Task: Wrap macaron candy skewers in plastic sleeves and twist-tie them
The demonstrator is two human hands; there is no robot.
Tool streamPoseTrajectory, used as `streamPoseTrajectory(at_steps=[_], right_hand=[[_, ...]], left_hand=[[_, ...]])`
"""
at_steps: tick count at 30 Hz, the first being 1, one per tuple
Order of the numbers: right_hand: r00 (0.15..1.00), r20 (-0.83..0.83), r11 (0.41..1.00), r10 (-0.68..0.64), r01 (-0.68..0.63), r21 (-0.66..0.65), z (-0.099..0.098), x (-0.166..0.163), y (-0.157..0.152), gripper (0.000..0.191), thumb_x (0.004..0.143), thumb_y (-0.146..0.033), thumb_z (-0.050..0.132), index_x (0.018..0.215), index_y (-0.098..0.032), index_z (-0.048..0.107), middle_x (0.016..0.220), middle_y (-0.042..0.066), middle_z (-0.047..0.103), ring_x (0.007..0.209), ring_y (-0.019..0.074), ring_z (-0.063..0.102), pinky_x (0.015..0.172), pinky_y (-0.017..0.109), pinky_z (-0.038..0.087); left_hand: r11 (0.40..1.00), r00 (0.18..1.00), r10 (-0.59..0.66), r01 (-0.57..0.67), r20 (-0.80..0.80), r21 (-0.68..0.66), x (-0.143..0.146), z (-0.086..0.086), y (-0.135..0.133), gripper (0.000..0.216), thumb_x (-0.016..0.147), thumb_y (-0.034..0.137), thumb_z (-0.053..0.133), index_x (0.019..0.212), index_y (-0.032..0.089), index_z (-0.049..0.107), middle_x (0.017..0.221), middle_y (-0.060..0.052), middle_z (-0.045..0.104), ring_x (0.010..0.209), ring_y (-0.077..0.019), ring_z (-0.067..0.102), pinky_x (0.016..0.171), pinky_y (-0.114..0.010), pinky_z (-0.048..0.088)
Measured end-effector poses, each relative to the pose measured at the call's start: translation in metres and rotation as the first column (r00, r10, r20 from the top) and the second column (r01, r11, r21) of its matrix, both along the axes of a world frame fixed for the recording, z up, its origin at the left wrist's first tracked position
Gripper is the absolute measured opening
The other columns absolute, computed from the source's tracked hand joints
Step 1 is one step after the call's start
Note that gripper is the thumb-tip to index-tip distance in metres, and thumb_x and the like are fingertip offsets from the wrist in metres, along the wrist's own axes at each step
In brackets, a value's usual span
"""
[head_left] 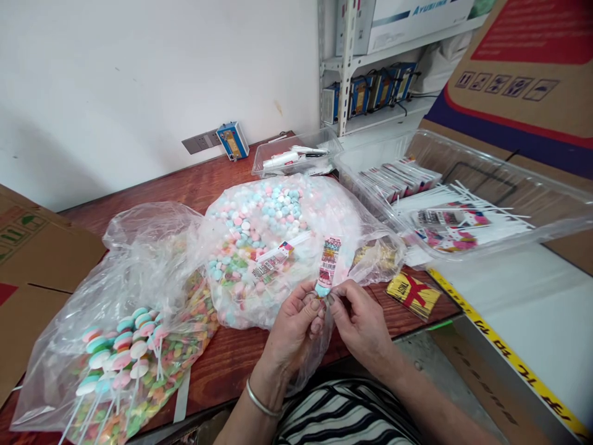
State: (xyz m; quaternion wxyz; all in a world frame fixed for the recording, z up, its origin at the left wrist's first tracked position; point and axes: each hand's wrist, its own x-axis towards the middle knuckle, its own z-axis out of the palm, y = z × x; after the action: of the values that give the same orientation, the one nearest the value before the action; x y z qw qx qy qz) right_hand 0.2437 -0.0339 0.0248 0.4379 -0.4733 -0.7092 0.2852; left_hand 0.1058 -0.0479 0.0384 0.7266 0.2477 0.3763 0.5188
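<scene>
Both hands meet at the table's front edge around a small printed candy wrapper [329, 262], held upright with a pale blue candy showing at its lower end. My left hand [293, 321] is closed, its thumb and fingers pinching the wrapper's bottom. From the other side, my right hand [362, 321] pinches the same spot between thumb and forefinger. Just behind lies a big clear bag of pastel candies [282, 204], with another printed wrapper [273, 261] on top. To the left, several candy skewers [123, 352] on white sticks rest on a bag of colourful gummies [185, 352].
On the right, a clear plastic tray [546, 185] holds stacked wrappers and white sticks. A smaller clear box [259, 162] with pens stands behind. A yellow packet of twist ties [414, 295] lies near the right edge. Cardboard boxes [523, 74] flank the table [222, 371].
</scene>
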Motion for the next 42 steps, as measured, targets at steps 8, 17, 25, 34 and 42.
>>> streamPoseTrajectory(at_steps=[8,17,25,34,42], right_hand=[[0.998,0.064,0.997,-0.015,0.010,0.083,0.001,-0.002,-0.006,0.013,0.089,-0.016,0.048,0.078,-0.023,0.049,0.074,0.001,0.056,0.069,0.0175,0.052,0.062,0.028,0.039],[0.961,-0.275,0.972,0.034,-0.096,-0.214,0.000,-0.011,-0.003,0.013,0.093,-0.028,0.050,0.093,-0.020,0.061,0.085,0.002,0.063,0.076,0.0173,0.059,0.070,0.027,0.047],[0.904,-0.422,0.929,-0.068,-0.097,-0.357,0.009,-0.017,-0.004,0.020,0.085,-0.038,0.062,0.077,-0.019,0.061,0.072,0.000,0.060,0.068,0.0158,0.053,0.063,0.026,0.046],[0.638,-0.761,0.625,-0.114,-0.550,-0.554,0.022,-0.006,0.000,0.030,0.071,-0.041,0.076,0.075,-0.019,0.056,0.056,-0.008,0.041,0.045,0.0058,0.025,0.041,0.019,0.022],[0.970,-0.239,0.992,0.031,-0.060,-0.113,0.036,0.003,0.002,0.015,0.084,-0.018,0.055,0.069,-0.021,0.051,0.068,-0.002,0.050,0.063,0.0137,0.045,0.058,0.026,0.037]], left_hand=[[0.926,0.637,0.337,-0.091,-0.693,0.367,0.005,0.011,-0.012,0.014,0.089,0.029,0.058,0.091,0.020,0.068,0.082,-0.004,0.063,0.077,-0.0154,0.053,0.073,-0.025,0.039],[0.961,0.841,0.275,-0.218,-0.466,0.173,0.009,0.010,-0.006,0.017,0.089,0.036,0.058,0.091,0.019,0.059,0.063,0.006,0.048,0.054,-0.0087,0.038,0.054,-0.021,0.033],[0.917,0.759,0.379,-0.233,-0.530,0.323,0.015,0.013,-0.009,0.012,0.089,0.030,0.058,0.090,0.019,0.062,0.081,-0.002,0.064,0.076,-0.0144,0.055,0.073,-0.025,0.044],[0.948,0.944,0.233,-0.167,-0.235,0.270,0.005,-0.001,-0.003,0.016,0.079,0.036,0.071,0.078,0.021,0.066,0.064,0.002,0.054,0.062,-0.0125,0.048,0.065,-0.025,0.042],[0.780,0.627,0.548,-0.145,-0.553,0.609,-0.035,0.058,-0.013,0.009,0.082,0.025,0.068,0.085,0.026,0.076,0.090,-0.005,0.067,0.090,-0.0192,0.060,0.084,-0.028,0.043]])
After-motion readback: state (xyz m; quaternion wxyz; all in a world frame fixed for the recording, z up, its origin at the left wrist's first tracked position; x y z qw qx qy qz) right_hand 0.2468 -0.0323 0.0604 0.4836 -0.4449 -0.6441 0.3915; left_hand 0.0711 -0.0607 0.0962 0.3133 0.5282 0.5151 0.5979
